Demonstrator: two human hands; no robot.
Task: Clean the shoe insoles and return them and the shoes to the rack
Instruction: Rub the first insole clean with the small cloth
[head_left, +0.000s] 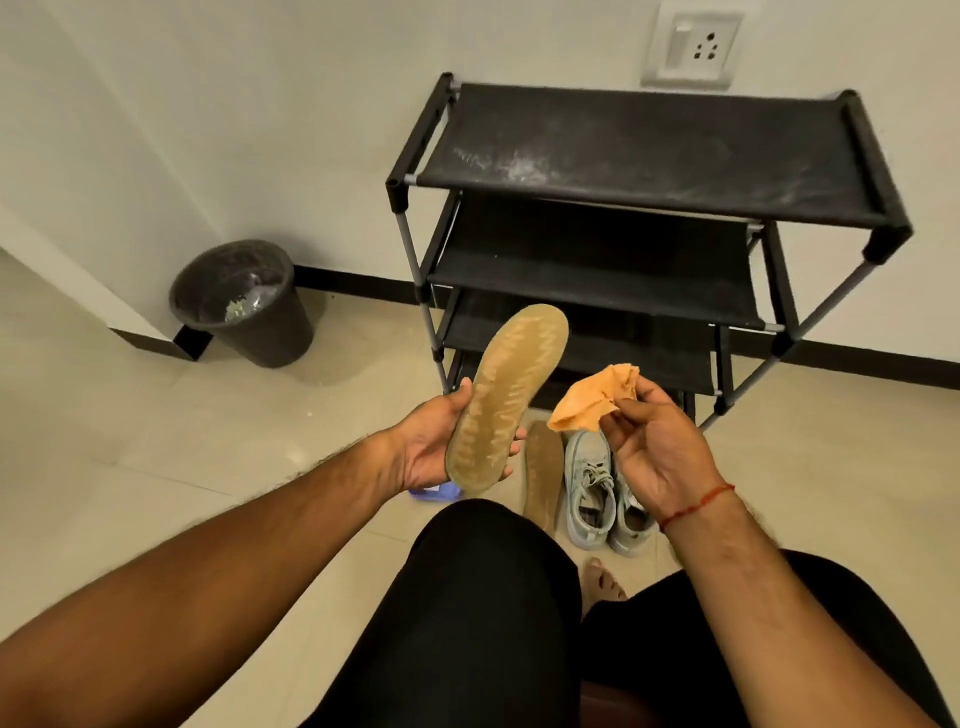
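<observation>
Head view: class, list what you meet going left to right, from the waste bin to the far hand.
Dark round plastic waste bin, left hand, long tan insole it holds, crumpled orange cloth, right hand pinching it.

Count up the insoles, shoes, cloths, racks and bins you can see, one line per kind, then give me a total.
Insoles: 2 (held insole, floor insole)
Shoes: 2 (first shoe, second shoe)
Orange cloth: 1
Shoe rack: 1
Bin: 1
Total: 7
</observation>
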